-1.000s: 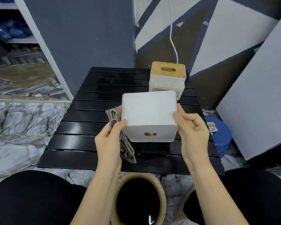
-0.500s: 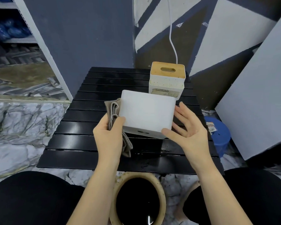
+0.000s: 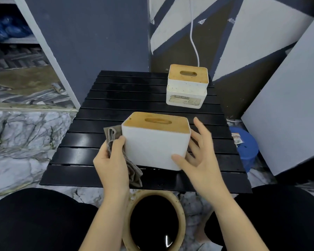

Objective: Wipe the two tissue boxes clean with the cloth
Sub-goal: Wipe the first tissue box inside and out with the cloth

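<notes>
Near box: the near tissue box [image 3: 157,145] stands upright on the black slatted table [image 3: 91,142], wooden lid up, its slot facing the ceiling; it sits toward the near edge, between the two hands.
Long axis: the box runs left to right across the table, so its two short ends face the hands and its broad white front faces the person.
Left hand: the left hand [image 3: 111,160] is at the box's left end, fingers curled round the grey cloth [image 3: 116,142], with the thumb tip touching the box's left front corner.
Cloth: bunched and folded, it lies pressed between the left hand and the left end of the box, a tail hanging down toward the near table edge.
Right hand: the right hand [image 3: 198,160] is spread and relaxed at the right end, holding nothing; the thumb rests on the lower right of the front face, the fingers reach up beside the right end.
Nearer hand: the cloth is already against the left end, so I judge the left hand will wipe while the right steadies.
Far box: the far tissue box [image 3: 187,86] stands upright at the far right of the table, well apart from both hands, its white side speckled and its label stained.
Below: a round basin [image 3: 181,214] of dark water sits by the person's knees, just under the near table edge.
</notes>
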`<state>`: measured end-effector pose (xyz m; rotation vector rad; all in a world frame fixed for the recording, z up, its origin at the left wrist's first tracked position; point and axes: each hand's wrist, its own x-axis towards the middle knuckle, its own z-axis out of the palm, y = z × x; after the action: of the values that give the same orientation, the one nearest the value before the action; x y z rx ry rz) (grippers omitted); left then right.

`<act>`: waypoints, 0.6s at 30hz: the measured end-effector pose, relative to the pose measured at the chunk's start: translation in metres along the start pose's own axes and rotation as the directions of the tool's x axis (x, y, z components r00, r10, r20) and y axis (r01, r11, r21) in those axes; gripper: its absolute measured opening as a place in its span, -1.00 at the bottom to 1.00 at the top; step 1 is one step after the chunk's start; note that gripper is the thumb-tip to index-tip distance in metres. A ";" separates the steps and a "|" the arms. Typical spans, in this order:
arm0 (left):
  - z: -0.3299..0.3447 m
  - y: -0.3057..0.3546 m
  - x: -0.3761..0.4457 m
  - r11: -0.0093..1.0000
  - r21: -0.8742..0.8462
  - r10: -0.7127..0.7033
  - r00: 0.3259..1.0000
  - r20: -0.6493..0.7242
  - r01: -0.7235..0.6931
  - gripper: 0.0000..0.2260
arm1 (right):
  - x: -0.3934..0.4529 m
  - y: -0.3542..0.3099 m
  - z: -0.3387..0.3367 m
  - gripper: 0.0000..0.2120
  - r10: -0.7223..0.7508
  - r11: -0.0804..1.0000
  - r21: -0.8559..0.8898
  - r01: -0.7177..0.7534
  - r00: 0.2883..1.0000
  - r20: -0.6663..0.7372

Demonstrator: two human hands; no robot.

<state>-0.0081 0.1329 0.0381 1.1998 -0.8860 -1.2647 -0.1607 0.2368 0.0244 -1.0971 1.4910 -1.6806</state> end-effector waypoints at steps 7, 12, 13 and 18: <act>-0.001 -0.007 -0.007 0.985 -0.061 -0.166 0.983 -0.076 0.162 -0.71 | -0.024 0.036 0.005 -0.18 0.014 0.997 -0.073 -0.018 0.999 -0.051; -0.006 -0.011 0.003 0.949 -0.128 -0.308 0.935 -0.175 0.288 -0.78 | -0.031 0.038 0.003 -0.18 0.004 0.991 -0.134 -0.015 0.997 -0.078; -0.007 -0.007 0.006 0.943 -0.152 -0.321 0.927 -0.196 0.295 -0.79 | -0.030 0.036 0.001 -0.13 0.005 0.991 -0.136 -0.015 0.997 -0.072; -0.001 0.033 0.001 0.994 -0.063 0.072 0.982 -0.174 -0.084 -0.64 | -0.010 0.025 -0.021 0.33 0.121 0.955 -0.280 -0.101 0.991 0.056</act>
<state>0.0003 0.1288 0.0696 1.1877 -0.7493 -1.1033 -0.1767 0.2509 -0.0022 -1.1796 1.7443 -1.3695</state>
